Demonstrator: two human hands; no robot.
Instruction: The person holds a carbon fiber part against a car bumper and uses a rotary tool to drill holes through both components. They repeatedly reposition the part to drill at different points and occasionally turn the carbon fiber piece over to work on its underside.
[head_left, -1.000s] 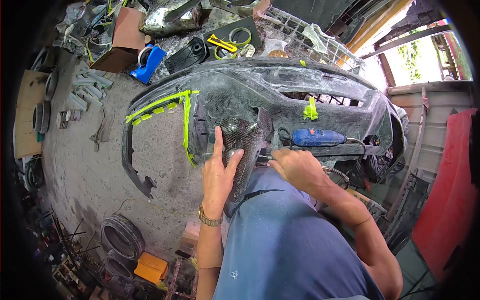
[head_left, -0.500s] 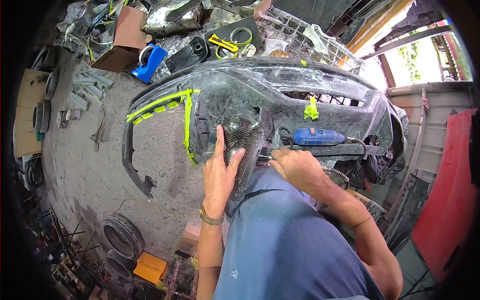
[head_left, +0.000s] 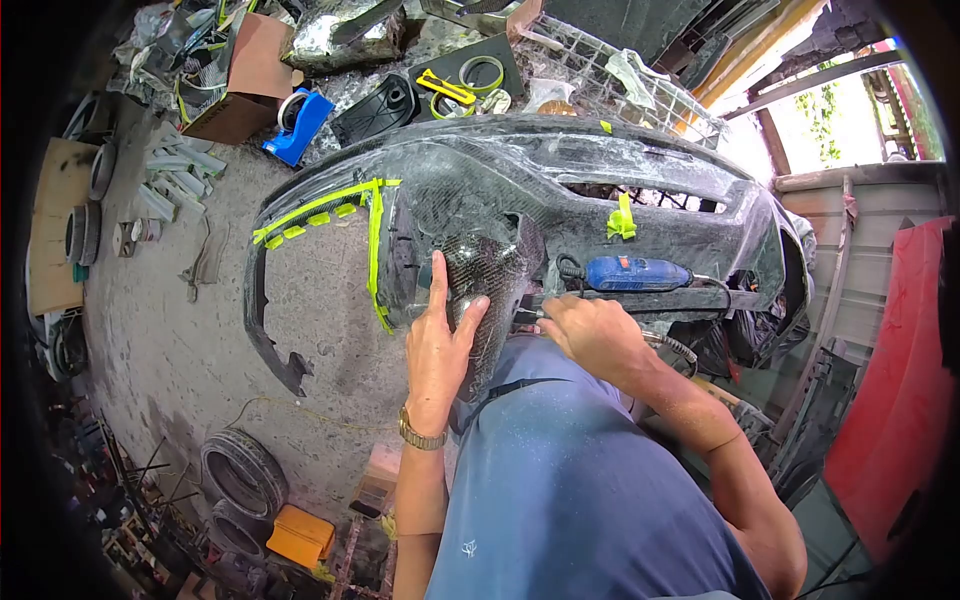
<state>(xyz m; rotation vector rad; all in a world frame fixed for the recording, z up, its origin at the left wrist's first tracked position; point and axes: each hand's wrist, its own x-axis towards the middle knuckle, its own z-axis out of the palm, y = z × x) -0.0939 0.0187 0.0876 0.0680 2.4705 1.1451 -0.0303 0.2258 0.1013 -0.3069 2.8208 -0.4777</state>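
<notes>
A dusty black carbon-fibre car bumper (head_left: pixel 450 180) lies across the floor in front of me, with yellow-green tape along its left opening. Against it rests a glossy woven carbon-fibre piece (head_left: pixel 485 265). My left hand (head_left: pixel 440 345) presses on this piece, index finger and thumb spread. Just to the right, my right hand (head_left: pixel 595 335) is closed around the slim handpiece of a rotary tool; its thin metal tip (head_left: pixel 528 312) points at the piece's edge. The handpiece is mostly hidden by my fingers. On the bumper lies the blue rotary tool body (head_left: pixel 638 273), its flexible shaft (head_left: pixel 672 346) running to my right hand.
Beyond the bumper are a blue tape dispenser (head_left: pixel 298 128), a yellow cutter (head_left: pixel 446 86), tape rolls (head_left: pixel 482 72) and a cardboard box (head_left: pixel 240 85). Tyres (head_left: pixel 243 472) and an orange object (head_left: pixel 300 535) lie at lower left. A red panel (head_left: pixel 890 390) leans at right.
</notes>
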